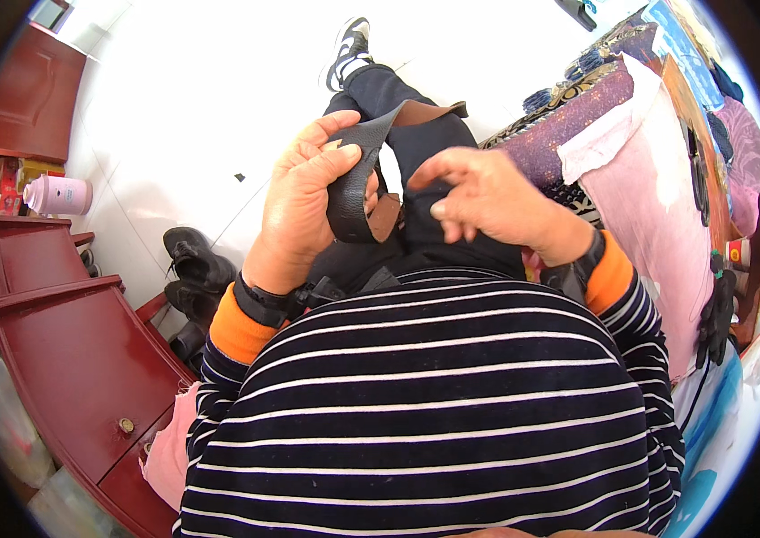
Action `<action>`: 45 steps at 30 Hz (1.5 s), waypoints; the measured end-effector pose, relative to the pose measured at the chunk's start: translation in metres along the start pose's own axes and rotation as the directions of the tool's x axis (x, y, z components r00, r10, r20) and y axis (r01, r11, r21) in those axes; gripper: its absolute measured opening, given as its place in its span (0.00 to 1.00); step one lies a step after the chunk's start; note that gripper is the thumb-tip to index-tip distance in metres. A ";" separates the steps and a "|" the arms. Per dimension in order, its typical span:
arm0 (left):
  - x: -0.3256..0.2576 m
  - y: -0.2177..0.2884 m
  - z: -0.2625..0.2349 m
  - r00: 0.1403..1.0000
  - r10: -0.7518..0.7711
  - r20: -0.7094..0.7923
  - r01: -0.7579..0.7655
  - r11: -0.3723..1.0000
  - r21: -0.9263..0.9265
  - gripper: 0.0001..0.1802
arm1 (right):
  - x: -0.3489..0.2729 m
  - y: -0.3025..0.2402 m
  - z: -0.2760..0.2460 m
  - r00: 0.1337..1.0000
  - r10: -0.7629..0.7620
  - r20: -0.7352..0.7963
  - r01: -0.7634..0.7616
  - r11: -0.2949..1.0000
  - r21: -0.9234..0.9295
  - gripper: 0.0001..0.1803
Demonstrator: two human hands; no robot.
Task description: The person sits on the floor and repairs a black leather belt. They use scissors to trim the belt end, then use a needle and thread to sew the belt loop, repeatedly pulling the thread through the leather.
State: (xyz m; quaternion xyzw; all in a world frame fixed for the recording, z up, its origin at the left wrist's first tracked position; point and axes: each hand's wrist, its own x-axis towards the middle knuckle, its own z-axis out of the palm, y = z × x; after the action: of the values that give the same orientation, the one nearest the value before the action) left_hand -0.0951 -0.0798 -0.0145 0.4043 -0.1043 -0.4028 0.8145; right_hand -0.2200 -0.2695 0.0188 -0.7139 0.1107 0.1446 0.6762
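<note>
Our left hand (304, 202) pinches the black strap (353, 184), which runs up-right above our knee; right hand (479, 197) is spread, holding nothing, just beside the strap.

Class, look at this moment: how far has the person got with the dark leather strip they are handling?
Done: the black leather strip is already picked up and bent into a curve, brown underside showing. In hand: the left hand grips it with thumb across the top, while the right hand hovers beside it, fingers spread, not touching. Left: no stitching, cutting or tool shows, so shaping appears barely begun.
</note>
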 end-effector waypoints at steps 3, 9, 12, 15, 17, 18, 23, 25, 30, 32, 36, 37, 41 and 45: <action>0.000 -0.001 0.000 1.000 0.008 0.012 -0.008 1.000 0.010 0.22 | 0.005 0.017 0.008 0.979 0.191 0.069 -0.194 0.980 0.043 0.12; 0.004 0.000 -0.010 1.000 0.002 0.027 0.001 0.995 -0.096 0.22 | -0.022 0.021 -0.015 0.996 -0.090 0.023 0.093 0.986 -0.135 0.08; 0.008 0.003 -0.018 0.998 0.012 0.056 -0.003 0.987 -0.162 0.21 | -0.040 0.015 -0.022 0.983 -0.182 0.002 0.172 0.926 -0.335 0.07; 0.009 0.007 -0.024 0.999 0.043 0.014 -0.038 0.972 -0.231 0.19 | -0.058 0.010 -0.030 0.975 -0.214 -0.065 0.168 0.892 -0.420 0.08; 0.010 0.008 -0.025 0.998 0.037 0.054 -0.029 0.990 -0.139 0.20 | -0.072 0.011 -0.036 0.989 -0.081 -0.127 0.039 0.951 -0.306 0.08; 0.010 0.009 -0.026 0.998 0.058 0.031 -0.054 0.992 -0.115 0.21 | -0.077 0.013 -0.039 0.987 0.017 -0.160 -0.055 0.971 -0.234 0.08; 0.010 0.014 -0.030 0.997 0.068 0.021 -0.067 0.995 -0.076 0.21 | -0.098 0.022 -0.069 0.958 -0.045 -0.283 -0.029 0.967 -0.254 0.04; 0.011 0.017 -0.035 0.992 0.128 -0.019 -0.129 0.991 -0.043 0.22 | -0.115 0.023 -0.088 0.915 -0.047 -0.400 -0.051 0.971 -0.231 0.03; 0.017 0.024 -0.055 0.991 0.136 -0.020 -0.137 0.988 -0.069 0.23 | -0.171 0.039 -0.135 0.770 -0.179 -0.612 -0.112 0.907 -0.406 0.03; 0.019 0.026 -0.062 0.991 0.133 -0.008 -0.133 0.987 -0.086 0.23 | -0.191 0.048 -0.147 0.687 -0.221 -0.692 -0.139 0.895 -0.423 0.04; 0.021 0.027 -0.072 0.985 0.174 -0.001 -0.174 0.980 -0.101 0.23 | -0.222 0.050 -0.159 0.508 -0.329 -0.796 -0.163 0.871 -0.464 0.05; 0.021 0.027 -0.073 0.984 0.180 -0.002 -0.179 0.979 -0.101 0.23 | -0.227 0.048 -0.159 0.471 -0.356 -0.807 -0.170 0.861 -0.479 0.05; 0.022 0.028 -0.074 0.988 0.152 0.012 -0.147 0.970 -0.192 0.21 | -0.211 0.038 -0.146 0.427 -0.358 -0.831 -0.112 0.891 -0.441 0.05; 0.019 0.029 -0.063 0.984 0.134 0.115 -0.110 0.974 -0.199 0.21 | -0.142 0.021 -0.110 0.542 -0.311 -0.781 0.024 0.934 -0.355 0.06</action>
State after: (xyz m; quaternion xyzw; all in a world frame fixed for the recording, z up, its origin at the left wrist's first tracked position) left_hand -0.0343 -0.0474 -0.0371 0.2901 -0.1418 -0.3852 0.8645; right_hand -0.3532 -0.3860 0.0548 -0.7991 0.3215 -0.2582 0.4374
